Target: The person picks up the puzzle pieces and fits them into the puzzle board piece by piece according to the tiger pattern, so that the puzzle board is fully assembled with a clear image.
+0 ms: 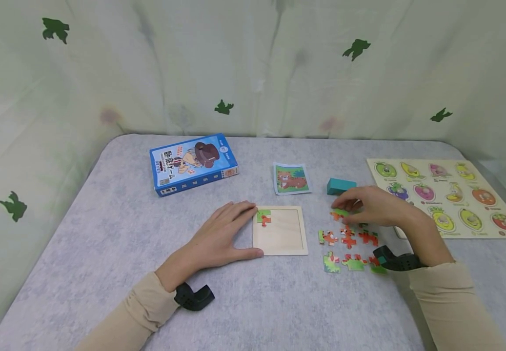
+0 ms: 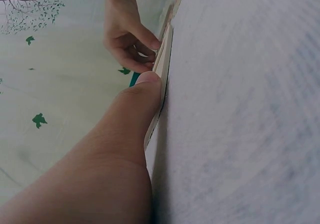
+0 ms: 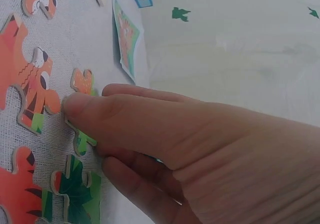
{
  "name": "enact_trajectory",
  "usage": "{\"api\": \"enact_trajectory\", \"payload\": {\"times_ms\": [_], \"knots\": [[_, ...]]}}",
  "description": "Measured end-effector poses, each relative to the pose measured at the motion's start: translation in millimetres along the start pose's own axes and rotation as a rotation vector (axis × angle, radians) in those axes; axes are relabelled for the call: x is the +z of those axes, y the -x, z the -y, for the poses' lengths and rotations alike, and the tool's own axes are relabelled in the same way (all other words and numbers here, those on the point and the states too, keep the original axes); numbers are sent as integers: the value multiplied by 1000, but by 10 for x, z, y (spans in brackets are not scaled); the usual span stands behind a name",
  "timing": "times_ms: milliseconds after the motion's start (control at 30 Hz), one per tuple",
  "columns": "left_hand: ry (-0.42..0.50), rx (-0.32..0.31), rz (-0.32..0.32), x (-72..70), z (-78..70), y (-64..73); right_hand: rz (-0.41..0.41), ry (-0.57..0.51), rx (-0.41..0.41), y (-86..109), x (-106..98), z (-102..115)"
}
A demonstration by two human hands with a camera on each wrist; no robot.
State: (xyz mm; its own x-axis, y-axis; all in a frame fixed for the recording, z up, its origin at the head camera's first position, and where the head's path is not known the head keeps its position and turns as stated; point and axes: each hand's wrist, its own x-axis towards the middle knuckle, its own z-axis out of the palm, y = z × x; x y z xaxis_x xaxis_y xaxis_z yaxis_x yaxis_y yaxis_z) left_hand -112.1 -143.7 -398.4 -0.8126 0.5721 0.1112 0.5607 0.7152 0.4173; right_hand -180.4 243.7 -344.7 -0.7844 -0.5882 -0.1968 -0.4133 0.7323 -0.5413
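A shallow wooden puzzle tray [image 1: 283, 239] lies mid-table, with a green and orange piece [image 1: 263, 218] in its upper left corner. My left hand [image 1: 224, 239] rests along the tray's left side, fingers extended at the upper corner and thumb [image 2: 148, 78] against the lower one. To the right of the tray, my right hand [image 1: 377, 207] pinches a green and orange puzzle piece [image 3: 82, 81] between thumb and fingers, which partly hide it. Several loose orange, red and green pieces [image 1: 348, 238] are laid in rows just below that hand.
A teal block [image 1: 340, 186] stands just beyond my right hand. Behind the tray lies a bear picture card [image 1: 291, 179]. The blue game box [image 1: 193, 163] is at the back left. A fruit puzzle board [image 1: 472, 236] lies at the right, partly under my right forearm.
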Motion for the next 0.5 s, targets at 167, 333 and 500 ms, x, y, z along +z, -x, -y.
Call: {"api": "enact_trajectory", "payload": {"times_ms": [167, 333, 500], "knots": [[-4, -1, 1, 0, -1, -1, -1, -6, 22, 14, -12, 4], [-9, 3, -1, 0, -1, -3, 12, 23, 65, 25, -32, 16], [-11, 4, -1, 1, -3, -4, 20, 43, 88, 14, -37, 6]]}}
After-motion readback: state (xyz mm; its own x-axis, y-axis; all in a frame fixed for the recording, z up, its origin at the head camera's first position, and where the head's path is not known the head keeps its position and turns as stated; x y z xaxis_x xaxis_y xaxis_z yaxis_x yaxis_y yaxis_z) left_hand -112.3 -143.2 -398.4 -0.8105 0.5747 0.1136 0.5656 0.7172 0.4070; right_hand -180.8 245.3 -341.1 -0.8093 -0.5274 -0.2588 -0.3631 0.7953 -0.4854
